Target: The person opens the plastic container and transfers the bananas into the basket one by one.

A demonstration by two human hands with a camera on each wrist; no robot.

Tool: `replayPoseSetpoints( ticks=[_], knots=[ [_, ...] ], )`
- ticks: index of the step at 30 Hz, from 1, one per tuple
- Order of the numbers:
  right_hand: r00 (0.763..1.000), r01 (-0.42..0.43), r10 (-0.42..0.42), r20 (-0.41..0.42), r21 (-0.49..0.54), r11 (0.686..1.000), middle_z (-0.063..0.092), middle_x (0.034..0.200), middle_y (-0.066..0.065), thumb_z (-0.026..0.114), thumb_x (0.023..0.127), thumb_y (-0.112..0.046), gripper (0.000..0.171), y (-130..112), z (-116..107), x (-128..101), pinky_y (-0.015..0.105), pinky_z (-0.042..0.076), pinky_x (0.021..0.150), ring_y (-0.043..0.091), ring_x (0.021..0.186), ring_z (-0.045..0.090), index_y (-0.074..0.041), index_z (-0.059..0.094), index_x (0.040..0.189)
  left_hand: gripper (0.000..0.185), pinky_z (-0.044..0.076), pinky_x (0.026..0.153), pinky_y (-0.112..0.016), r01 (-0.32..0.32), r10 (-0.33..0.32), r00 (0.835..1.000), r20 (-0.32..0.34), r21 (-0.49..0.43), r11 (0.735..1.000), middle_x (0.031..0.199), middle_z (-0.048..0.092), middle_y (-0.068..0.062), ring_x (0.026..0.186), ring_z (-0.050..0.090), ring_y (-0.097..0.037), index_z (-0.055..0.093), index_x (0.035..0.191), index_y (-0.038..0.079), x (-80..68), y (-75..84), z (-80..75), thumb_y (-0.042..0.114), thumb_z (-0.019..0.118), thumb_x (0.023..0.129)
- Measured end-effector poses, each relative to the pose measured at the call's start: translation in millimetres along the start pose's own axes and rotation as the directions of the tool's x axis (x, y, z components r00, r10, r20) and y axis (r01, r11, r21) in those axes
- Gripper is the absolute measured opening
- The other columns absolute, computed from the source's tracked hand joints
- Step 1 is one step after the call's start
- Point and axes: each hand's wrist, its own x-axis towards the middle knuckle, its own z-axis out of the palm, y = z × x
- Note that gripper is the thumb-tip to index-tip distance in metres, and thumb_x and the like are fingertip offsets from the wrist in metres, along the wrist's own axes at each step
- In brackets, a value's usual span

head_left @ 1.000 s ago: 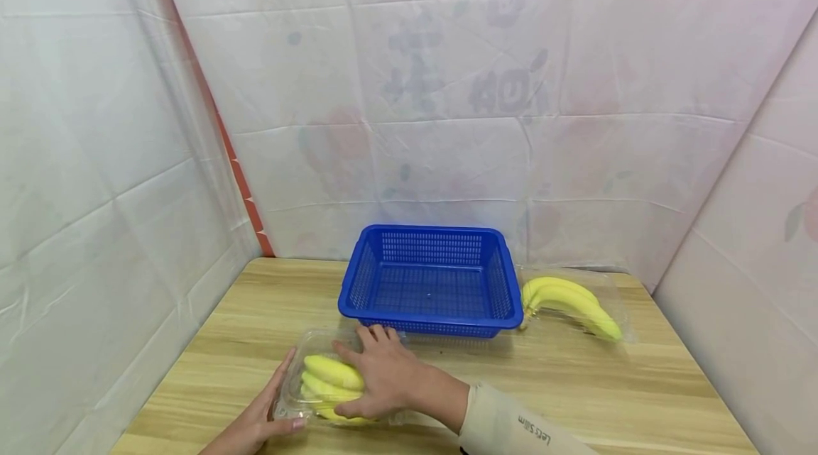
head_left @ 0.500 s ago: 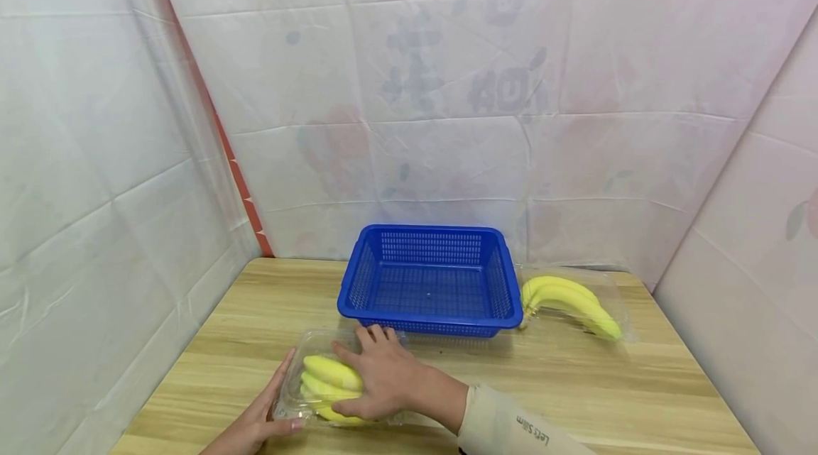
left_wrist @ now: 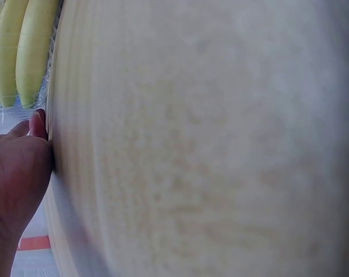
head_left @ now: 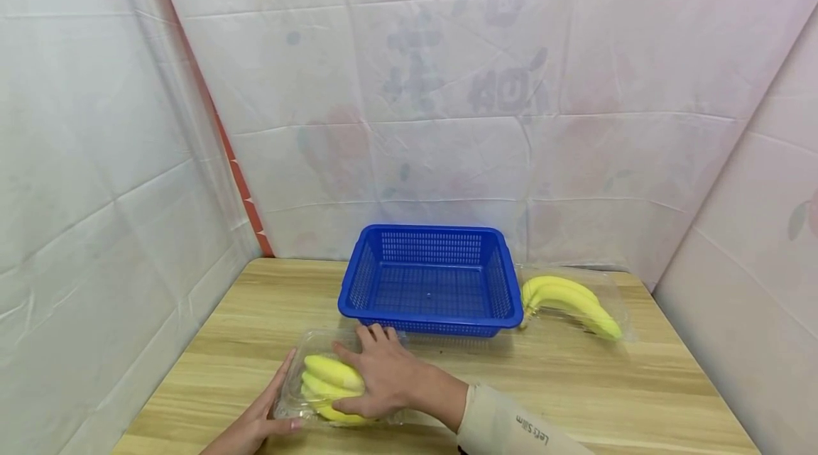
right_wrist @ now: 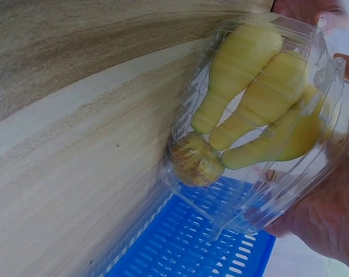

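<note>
A clear plastic clamshell container (head_left: pixel 322 339) sits on the near left of the table. Inside lies a bunch of yellow bananas (head_left: pixel 329 371), its stem end showing in the right wrist view. My right hand (head_left: pixel 386 377) holds the container from above, fingers spread across the lid and bent at its far edge, thumb over the bananas. My left hand (head_left: pixel 258 416) rests at the left side with fairly straight fingers, thumb near the front corner. In the left wrist view, the left hand (left_wrist: pixel 15 173) has its fingertips by the container's edge. The right palm hides part of the lid.
A blue perforated plastic basket (head_left: pixel 429 288) with nothing in it stands just behind the container. More bananas (head_left: pixel 569 299) lie with clear plastic packaging to its right. White printed sheets (head_left: pixel 447 121) hang around the back and sides of the wooden table (head_left: pixel 575 384).
</note>
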Motion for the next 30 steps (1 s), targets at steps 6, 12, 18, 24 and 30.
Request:
replayPoseSetpoints(
  ticks=[6,12,18,24,30],
  knots=[
    [1.000,-0.003,0.003,-0.005,-0.009,1.000,0.039,0.167,0.023,0.047,0.095,-0.081,0.089,0.0,0.0,0.3,0.060,0.044,0.114,0.034,0.141,0.046,-0.032,0.035,0.168,0.114,-0.031,0.112,-0.077,-0.015,0.015,1.000,0.019,-0.006,1.000,0.172,-0.040,-0.008,0.155,-0.040,-0.042,-0.020,0.170,0.029,0.5,-0.1,0.3,0.004,0.065,0.098],
    [1.000,-0.003,0.003,-0.009,-0.013,1.000,0.040,0.167,0.023,0.049,0.095,-0.080,0.088,-0.2,0.3,0.2,0.059,0.044,0.113,0.034,0.140,0.046,-0.032,0.036,0.167,0.114,-0.033,0.112,-0.076,-0.018,0.019,0.999,0.031,-0.010,1.000,0.171,-0.042,-0.007,0.154,-0.042,-0.041,-0.022,0.169,0.028,-0.1,-0.1,0.8,0.003,0.064,0.098],
    [1.000,0.002,-0.002,-0.004,0.004,1.000,0.039,0.166,0.023,0.049,0.095,-0.080,0.088,0.4,0.0,0.5,0.059,0.044,0.111,0.034,0.139,0.046,-0.031,0.036,0.167,0.114,-0.033,0.111,-0.076,-0.014,0.015,0.999,0.047,-0.020,1.000,0.169,-0.045,-0.006,0.153,-0.044,-0.041,-0.025,0.168,0.029,0.0,-0.9,0.3,0.004,0.063,0.099],
    [1.000,0.004,-0.004,0.001,0.032,0.999,0.038,0.167,0.024,0.050,0.095,-0.078,0.087,0.8,-0.2,1.3,0.065,0.042,0.115,0.036,0.142,0.045,-0.031,0.037,0.167,0.115,-0.032,0.111,-0.077,-0.006,0.007,0.999,0.049,-0.018,1.000,0.169,-0.045,-0.008,0.153,-0.044,-0.042,-0.025,0.168,0.030,-0.6,-0.2,-0.6,0.004,0.063,0.099],
    [1.000,0.000,0.000,0.002,0.058,0.998,0.036,0.168,0.025,0.052,0.096,-0.077,0.086,0.9,0.2,1.4,0.071,0.039,0.119,0.038,0.145,0.043,-0.030,0.037,0.167,0.114,-0.031,0.110,-0.080,0.003,-0.003,0.999,0.048,-0.005,1.000,0.170,-0.045,-0.009,0.153,-0.044,-0.044,-0.025,0.168,0.032,0.0,0.3,-1.2,0.006,0.063,0.100]
  ],
)
